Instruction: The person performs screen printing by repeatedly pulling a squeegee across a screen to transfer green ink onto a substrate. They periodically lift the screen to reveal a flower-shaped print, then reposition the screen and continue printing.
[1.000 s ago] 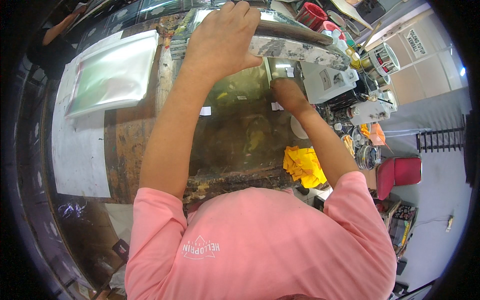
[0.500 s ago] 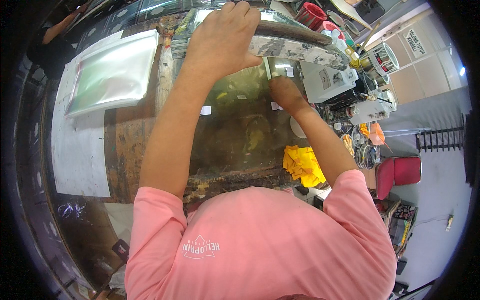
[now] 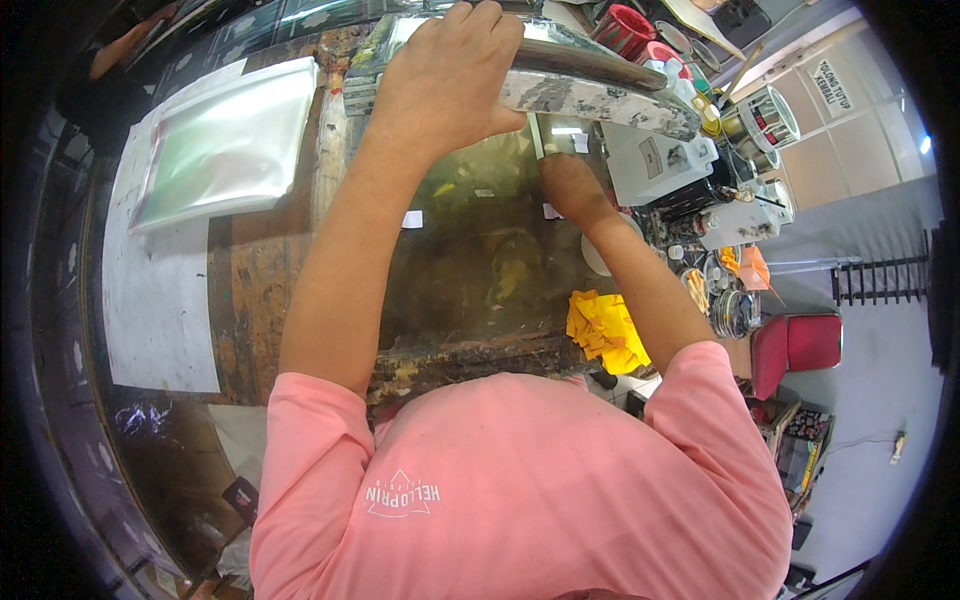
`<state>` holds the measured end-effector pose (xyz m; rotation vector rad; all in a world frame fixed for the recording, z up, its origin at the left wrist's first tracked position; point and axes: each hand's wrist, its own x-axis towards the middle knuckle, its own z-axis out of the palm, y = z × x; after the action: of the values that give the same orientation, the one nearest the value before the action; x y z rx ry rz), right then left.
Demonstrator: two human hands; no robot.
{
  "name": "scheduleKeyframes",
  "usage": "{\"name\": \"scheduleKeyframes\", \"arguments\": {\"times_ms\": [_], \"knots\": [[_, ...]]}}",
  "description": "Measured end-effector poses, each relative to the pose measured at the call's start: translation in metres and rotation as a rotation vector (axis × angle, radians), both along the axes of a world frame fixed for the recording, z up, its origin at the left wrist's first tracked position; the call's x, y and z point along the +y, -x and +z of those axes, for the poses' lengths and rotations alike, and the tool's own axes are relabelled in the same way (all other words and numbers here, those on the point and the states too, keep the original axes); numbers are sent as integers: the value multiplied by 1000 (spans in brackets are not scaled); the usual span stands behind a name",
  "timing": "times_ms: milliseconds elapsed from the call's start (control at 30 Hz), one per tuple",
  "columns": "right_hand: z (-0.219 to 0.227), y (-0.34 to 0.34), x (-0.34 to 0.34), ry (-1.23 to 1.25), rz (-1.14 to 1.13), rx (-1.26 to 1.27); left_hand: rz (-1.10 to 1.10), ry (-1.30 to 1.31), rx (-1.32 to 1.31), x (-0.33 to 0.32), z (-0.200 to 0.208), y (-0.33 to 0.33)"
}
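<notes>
My left hand (image 3: pixel 455 75) is closed over the near rail of a paint-stained wooden screen frame (image 3: pixel 600 103), which is tilted up at the far side of the table. Below that rail, my right hand (image 3: pixel 572 182) is low over the glass tabletop (image 3: pixel 460 285), its fingers curled and mostly hidden. A narrow white strip (image 3: pixel 536 135) runs away from beside it; whether the fingers hold the strip I cannot make out. Small white tabs lie on the glass, one (image 3: pixel 412 219) near my left forearm and another (image 3: pixel 552 211) by my right wrist.
Left of the glass, a stack of clear plastic sheets (image 3: pixel 225 145) lies on white paper (image 3: pixel 160 310). A crumpled yellow cloth (image 3: pixel 607 330) is near my right forearm. White jugs (image 3: pixel 655 165) and cans (image 3: pixel 765 118) crowd the right side. Another person's arm (image 3: pixel 125 50) shows far left.
Hardly anything differs. Both hands and the raised screen frame stay in about the same place, with only a very slight shift of the right hand.
</notes>
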<state>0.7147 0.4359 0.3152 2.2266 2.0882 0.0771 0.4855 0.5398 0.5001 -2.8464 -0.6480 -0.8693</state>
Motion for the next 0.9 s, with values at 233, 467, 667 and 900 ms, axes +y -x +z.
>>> {"name": "scheduleKeyframes", "arguments": {"times_ms": [233, 467, 667, 900], "knots": [[9, 18, 1, 40, -40, -66, 7, -15, -18, 2, -4, 0], [-2, 22, 5, 34, -58, -107, -6, 73, -1, 0, 2, 0], [-14, 7, 9, 57, -79, -7, 15, 16, -10, 2, -4, -2], [-2, -5, -1, 53, -120, 267, 21, 12, 3, 5, -5, -1]]}}
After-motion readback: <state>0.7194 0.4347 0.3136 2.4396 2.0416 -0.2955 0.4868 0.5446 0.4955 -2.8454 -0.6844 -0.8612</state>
